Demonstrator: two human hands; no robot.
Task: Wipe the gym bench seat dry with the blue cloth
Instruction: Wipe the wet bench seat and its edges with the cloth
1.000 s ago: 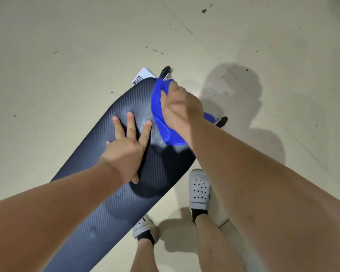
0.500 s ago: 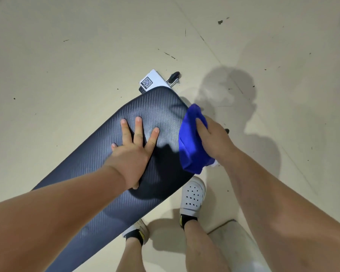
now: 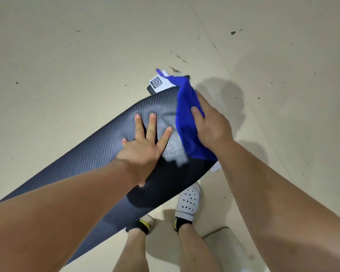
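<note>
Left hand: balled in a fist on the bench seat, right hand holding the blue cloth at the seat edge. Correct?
Not a fist. The head view shows the left hand flat on the bench seat, fingers spread; the right hand does hold the blue cloth at the seat edge.

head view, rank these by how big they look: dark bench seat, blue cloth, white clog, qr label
1. dark textured padded bench seat, largest by far
2. bright blue fabric cloth, bunched and partly covered
3. white perforated rubber clog, down on the floor, farther from the camera, so its true size against the cloth is unsure
4. white QR-code label, smallest
</note>
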